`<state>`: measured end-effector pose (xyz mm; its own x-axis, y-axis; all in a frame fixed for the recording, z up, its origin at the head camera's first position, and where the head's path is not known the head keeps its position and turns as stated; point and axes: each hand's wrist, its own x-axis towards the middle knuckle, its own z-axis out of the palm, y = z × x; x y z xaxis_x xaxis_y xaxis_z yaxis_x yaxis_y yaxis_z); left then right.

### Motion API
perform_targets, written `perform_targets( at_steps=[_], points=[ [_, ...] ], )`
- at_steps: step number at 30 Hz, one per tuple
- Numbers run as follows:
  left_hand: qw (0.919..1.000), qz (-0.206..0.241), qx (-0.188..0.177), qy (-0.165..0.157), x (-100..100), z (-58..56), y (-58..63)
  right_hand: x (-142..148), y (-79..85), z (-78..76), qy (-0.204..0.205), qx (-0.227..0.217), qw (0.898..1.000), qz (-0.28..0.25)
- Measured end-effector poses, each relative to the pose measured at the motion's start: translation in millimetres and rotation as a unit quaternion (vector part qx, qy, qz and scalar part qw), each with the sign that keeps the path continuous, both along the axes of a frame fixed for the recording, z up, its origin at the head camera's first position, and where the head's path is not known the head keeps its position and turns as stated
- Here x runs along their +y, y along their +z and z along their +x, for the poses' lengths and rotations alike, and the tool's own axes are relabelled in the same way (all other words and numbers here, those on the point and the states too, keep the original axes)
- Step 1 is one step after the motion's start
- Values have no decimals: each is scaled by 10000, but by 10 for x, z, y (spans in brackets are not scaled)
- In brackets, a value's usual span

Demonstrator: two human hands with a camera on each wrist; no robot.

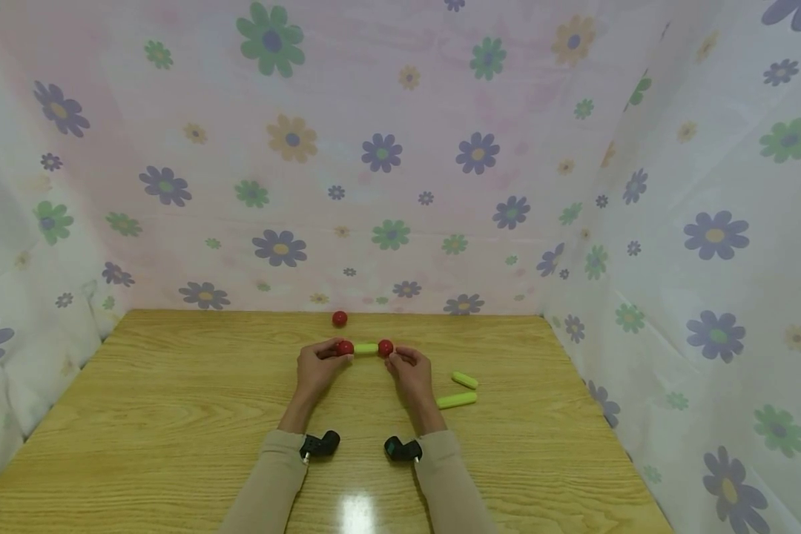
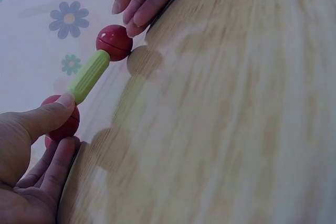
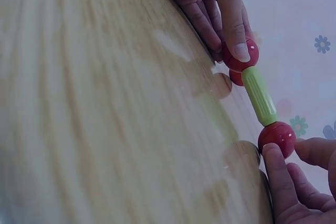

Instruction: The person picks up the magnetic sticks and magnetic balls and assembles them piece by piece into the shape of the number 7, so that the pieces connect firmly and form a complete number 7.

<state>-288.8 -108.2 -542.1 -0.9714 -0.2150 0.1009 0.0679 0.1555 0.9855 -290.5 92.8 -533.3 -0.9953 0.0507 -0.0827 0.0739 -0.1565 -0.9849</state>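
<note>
Linking left ball (image 1: pixel 345 348) and right ball (image 1: pixel 386 348), stick (image 1: pixel 366 348) parallels table's (image 1: pixel 173 430) far edge; left hand (image 1: pixel 315 372), right hand (image 1: pixel 413 374) pinch one each.

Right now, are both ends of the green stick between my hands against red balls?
Both are: the right wrist view shows no gap between green stick and either red ball.

From the head: looks forward and down from well back, taking in wooden tabletop (image 1: pixel 173 415), flowered cloth (image 1: pixel 440 96), left hand (image 1: pixel 317 369) and right hand (image 1: pixel 412 373). From the left wrist: looks in close, steeply tilted, past the left hand toward the right hand. From the right wrist: mirrors that, just as near, toward the left hand. Across both wrist views: shares green rod (image 2: pixel 90 77) and red balls (image 2: pixel 114 42).
</note>
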Motion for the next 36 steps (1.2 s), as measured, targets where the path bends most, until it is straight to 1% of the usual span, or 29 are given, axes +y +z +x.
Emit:
perform_targets(
  at_steps=[3, 8, 11, 14, 17, 19, 24, 28, 32, 36],
  points=[
    [10000, -6, 22, -21, 1, 1, -2, 41, 18, 23, 213, -92, 9997, 29],
    [10000, 25, -11, -32, 2, 6, 13, 95, 64, 47, 553, -423, 9973, 246],
    [9999, 55, -59, -61, 2, 5, 20, 166, 105, 69, 934, -592, 9927, 490],
    [9999, 52, -66, -90, 2, 5, 17, 268, 138, 96, 1357, -587, 9854, 840],
    [9999, 60, -57, -89, 0, 8, 6, 392, 180, 137, 1730, -366, 9770, 1189],
    [9999, 73, -56, -92, -1, 11, 2, 481, 210, 155, 1925, -192, 9721, 1326],
    [9999, 73, -45, -99, -14, 10, -11, 718, 311, 192, 2325, 221, 9581, 1657],
    [9999, 84, -43, -117, -19, 8, -7, 944, 384, 208, 2636, 593, 9438, 1901],
    [9998, 115, -13, -130, -19, 17, -2, 1165, 428, 221, 2800, 941, 9258, 2360],
    [9997, 166, 61, -165, -16, 22, -6, 1340, 442, 249, 2853, 1262, 9027, 2964]
  ],
)
